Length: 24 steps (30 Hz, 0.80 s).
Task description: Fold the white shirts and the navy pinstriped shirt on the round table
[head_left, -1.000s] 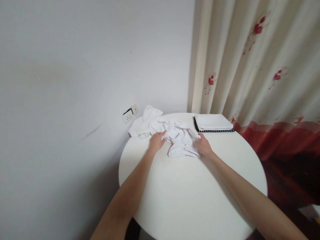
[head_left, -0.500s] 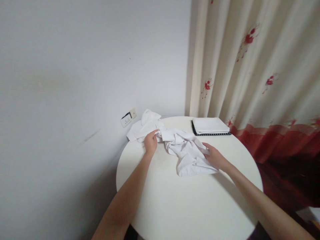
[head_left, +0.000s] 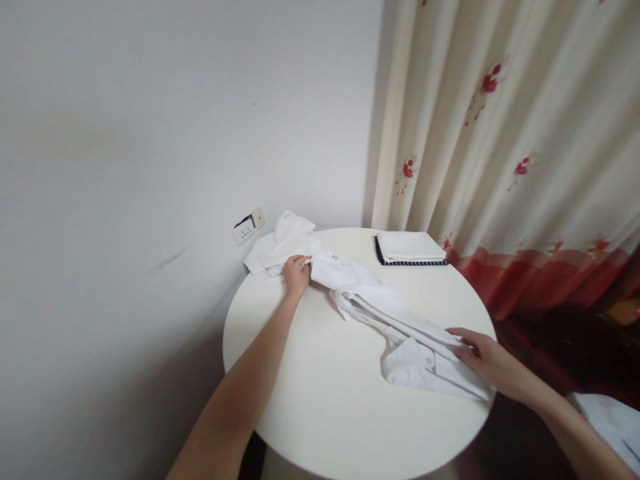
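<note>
A white garment (head_left: 380,310) lies stretched in a long band across the round white table (head_left: 320,393), from far left to near right. My left hand (head_left: 296,275) is closed on its far end, close to a second crumpled white cloth (head_left: 280,245) at the table's back edge. My right hand (head_left: 483,353) grips the near end, where a cuff or collar with a button lies close to the table's right rim.
A folded white cloth lies on a black-edged pad (head_left: 409,248) at the back of the table. A wall with a socket (head_left: 245,230) is on the left. A cream curtain (head_left: 500,147) with red flowers hangs behind and to the right.
My right hand has pulled the garment's end toward me and to the right, drawing the crumpled heap out into a long band. My left hand stayed on the far end.
</note>
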Each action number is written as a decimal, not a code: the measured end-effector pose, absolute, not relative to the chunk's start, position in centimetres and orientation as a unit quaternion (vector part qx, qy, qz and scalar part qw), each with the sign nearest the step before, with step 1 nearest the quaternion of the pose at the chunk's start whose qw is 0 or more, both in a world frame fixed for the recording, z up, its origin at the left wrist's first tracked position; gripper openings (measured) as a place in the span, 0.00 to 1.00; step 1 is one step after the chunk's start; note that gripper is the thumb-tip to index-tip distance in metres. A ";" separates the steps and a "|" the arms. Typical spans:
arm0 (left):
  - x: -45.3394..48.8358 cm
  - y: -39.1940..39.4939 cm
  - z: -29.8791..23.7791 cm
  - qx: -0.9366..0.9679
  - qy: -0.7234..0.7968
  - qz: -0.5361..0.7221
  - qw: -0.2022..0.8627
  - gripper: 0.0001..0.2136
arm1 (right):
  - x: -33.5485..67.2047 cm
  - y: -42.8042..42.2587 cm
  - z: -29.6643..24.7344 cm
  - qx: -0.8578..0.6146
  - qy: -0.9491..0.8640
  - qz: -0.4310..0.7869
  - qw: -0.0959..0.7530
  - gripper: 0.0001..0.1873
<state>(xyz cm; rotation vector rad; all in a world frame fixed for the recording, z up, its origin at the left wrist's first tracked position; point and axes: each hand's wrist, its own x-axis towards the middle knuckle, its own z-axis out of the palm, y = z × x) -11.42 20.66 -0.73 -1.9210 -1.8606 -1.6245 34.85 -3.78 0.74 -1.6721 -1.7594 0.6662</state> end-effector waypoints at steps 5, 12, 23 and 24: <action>-11.2 20.3 -0.4 -0.526 -0.643 -0.554 -0.047 0.16 | 30.4 -2.2 3.4 -0.626 -0.675 0.166 0.352 0.21; -10.8 20.1 -0.5 -0.526 -0.600 -0.579 -0.168 0.07 | 18.8 8.3 6.9 -0.543 -0.779 0.153 0.275 0.15; -11.1 20.5 -0.7 -0.455 -0.559 -0.624 -0.303 0.27 | 15.4 22.4 4.5 -0.642 -0.675 0.276 0.237 0.23; -11.1 20.3 -0.5 -0.459 -0.547 -0.618 -0.328 0.27 | 15.1 22.7 4.4 -0.640 -0.668 0.294 0.243 0.21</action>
